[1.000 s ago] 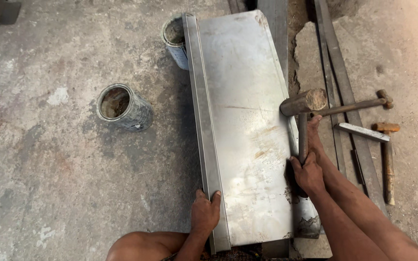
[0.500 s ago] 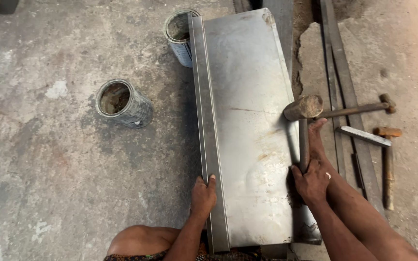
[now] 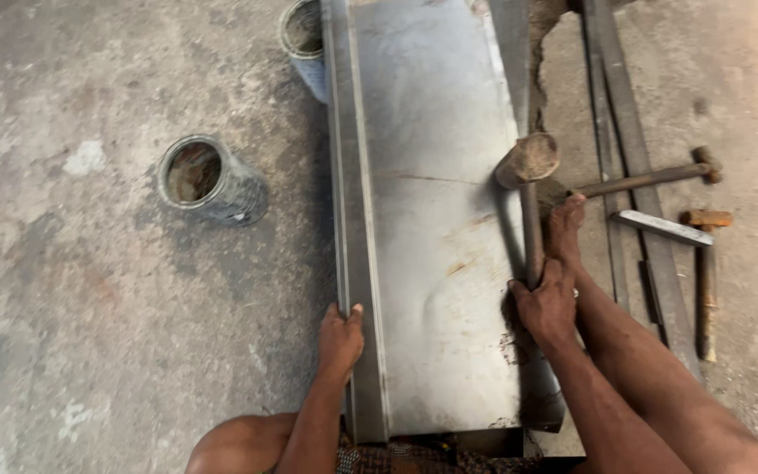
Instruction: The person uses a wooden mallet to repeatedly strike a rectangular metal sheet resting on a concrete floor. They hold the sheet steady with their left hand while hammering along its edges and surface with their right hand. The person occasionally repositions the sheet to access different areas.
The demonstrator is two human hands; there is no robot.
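From the head camera, looking down, a long grey metal sheet (image 3: 436,219) lies on the concrete floor (image 3: 89,351), running away from the person. Its left edge is bent up into a long fold. The left hand (image 3: 340,338) rests on that folded edge near the close end, with the fingers curled over the top of the fold and the thumb on the inner side, so it grips the edge. The right hand (image 3: 544,303) is closed tight around the handle of a mallet (image 3: 528,189). The mallet's round, worn head sits at the sheet's right edge, about halfway along it, and I cannot tell if it touches the metal. A bare foot (image 3: 565,230) is just beside the right hand. To the left of the sheet stands an open tin can (image 3: 208,180), and another can (image 3: 304,44) touches the sheet's far left edge. On the right lie dark metal bars (image 3: 629,140), a hammer (image 3: 651,178) and a second hammer (image 3: 705,272) with a wooden handle.
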